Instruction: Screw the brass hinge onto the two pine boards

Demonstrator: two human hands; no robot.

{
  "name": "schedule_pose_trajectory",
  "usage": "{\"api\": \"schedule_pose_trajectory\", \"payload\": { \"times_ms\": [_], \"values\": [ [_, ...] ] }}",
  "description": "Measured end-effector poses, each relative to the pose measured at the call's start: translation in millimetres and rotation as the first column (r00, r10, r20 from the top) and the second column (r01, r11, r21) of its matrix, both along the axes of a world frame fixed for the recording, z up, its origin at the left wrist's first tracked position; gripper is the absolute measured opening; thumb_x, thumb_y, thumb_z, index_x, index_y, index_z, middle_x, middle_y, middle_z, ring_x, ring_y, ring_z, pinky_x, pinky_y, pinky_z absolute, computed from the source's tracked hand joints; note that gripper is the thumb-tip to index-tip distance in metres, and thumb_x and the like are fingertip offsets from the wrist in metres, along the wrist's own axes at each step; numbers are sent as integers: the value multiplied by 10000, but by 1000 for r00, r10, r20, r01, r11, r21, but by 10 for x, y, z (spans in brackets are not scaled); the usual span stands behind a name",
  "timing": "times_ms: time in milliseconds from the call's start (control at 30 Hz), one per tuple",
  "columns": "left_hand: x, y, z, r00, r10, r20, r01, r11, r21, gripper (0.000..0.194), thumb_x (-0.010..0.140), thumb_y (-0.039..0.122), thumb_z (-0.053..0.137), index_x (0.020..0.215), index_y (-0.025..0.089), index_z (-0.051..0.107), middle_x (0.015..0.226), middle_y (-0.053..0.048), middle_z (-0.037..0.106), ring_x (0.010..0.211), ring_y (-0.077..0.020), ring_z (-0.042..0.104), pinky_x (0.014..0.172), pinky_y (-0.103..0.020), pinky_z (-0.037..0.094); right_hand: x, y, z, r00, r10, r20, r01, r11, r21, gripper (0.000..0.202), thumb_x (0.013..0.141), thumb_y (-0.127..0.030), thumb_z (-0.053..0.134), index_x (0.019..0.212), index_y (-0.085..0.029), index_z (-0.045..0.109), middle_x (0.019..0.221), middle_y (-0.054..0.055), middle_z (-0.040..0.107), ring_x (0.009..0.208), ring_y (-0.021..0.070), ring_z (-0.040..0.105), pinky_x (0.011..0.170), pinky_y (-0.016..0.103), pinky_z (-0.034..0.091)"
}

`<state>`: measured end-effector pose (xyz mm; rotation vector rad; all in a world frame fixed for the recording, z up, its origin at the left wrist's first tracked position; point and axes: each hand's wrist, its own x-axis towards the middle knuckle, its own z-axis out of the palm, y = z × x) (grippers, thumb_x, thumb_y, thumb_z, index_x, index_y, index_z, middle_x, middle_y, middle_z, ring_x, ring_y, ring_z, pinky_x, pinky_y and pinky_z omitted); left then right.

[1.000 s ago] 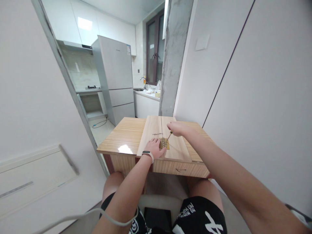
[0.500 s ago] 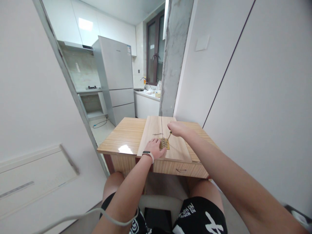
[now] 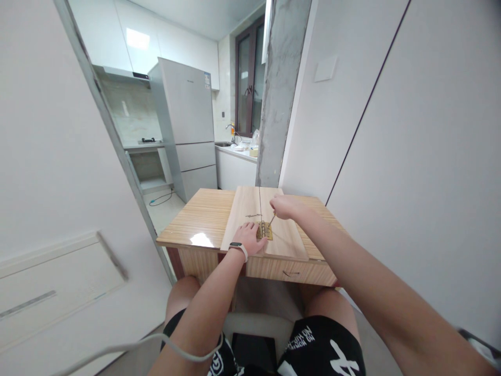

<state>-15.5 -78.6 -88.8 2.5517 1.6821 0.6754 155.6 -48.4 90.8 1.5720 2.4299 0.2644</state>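
Two light wooden boards lie side by side on the desk, a thin seam between them. A brass hinge lies across the seam near their front. My left hand rests flat with fingers spread on the left board, its fingers touching the hinge's left side. Above the right board, my right hand is closed round the handle of a screwdriver, whose shaft slants down to the hinge's right leaf. The handle is mostly hidden in the fist.
The glossy wooden desk has a drawer in front, above my knees. A white cable crosses my left forearm. Behind stand a grey fridge and a concrete column.
My right hand has shifted very slightly round the screwdriver handle. My left hand, the boards and the hinge look the same.
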Motion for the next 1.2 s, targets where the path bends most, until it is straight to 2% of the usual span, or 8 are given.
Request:
{"api": "schedule_pose_trajectory", "payload": {
  "times_ms": [133, 433, 733, 967, 1200],
  "values": [
    [-2, 13, -19, 1000, -2, 2, 2, 1000, 4, 622, 961, 647, 517, 1418, 227, 568, 1386, -143, 629, 1340, -343, 516, 1134, -504, 404, 3, -45, 32, 999, 36, -9, -36, 999, -28, 343, 898, -96, 642, 1232, -153, 694, 1298, 175, 652, 1050, 228, 674, 825, 268, 476],
    [-2, 20, -24, 1000, -11, 21, 10, 1000, 29, 616, 958, 652, 525, 1394, 220, 582, 1365, -143, 638, 1325, -337, 531, 1128, -486, 409, -37, -119, 85, 999, 32, -16, -32, 999, 5, 307, 931, -55, 575, 1204, -118, 699, 1291, 188, 666, 1063, 226, 676, 806, 262, 464],
    [-6, 31, -38, 1000, -13, 24, 12, 999, 42, 626, 954, 664, 530, 1385, 214, 586, 1349, -143, 644, 1312, -337, 536, 1126, -482, 418, -61, -149, 116, 1000, 12, -22, -11, 1000, 17, 291, 922, -103, 657, 1205, -121, 726, 1295, 203, 690, 1083, 253, 696, 862, 280, 491],
    [-8, 24, -33, 1000, -17, 6, 17, 999, 34, 597, 967, 647, 517, 1377, 220, 589, 1348, -140, 642, 1317, -333, 533, 1125, -475, 417, -52, -64, 70, 1000, -20, 0, 20, 1000, 13, 224, 963, -151, 607, 1115, -134, 771, 1208, 173, 751, 1032, 248, 720, 840, 283, 507],
    [-8, 28, -38, 1000, -14, 9, 13, 999, 52, 613, 964, 653, 519, 1387, 214, 590, 1340, -139, 649, 1298, -334, 543, 1108, -474, 430, -60, -53, 59, 1000, -10, 1, 10, 1000, -17, 255, 975, -175, 578, 1165, -152, 746, 1215, 170, 737, 1053, 254, 704, 841, 303, 498]
  ]
}}
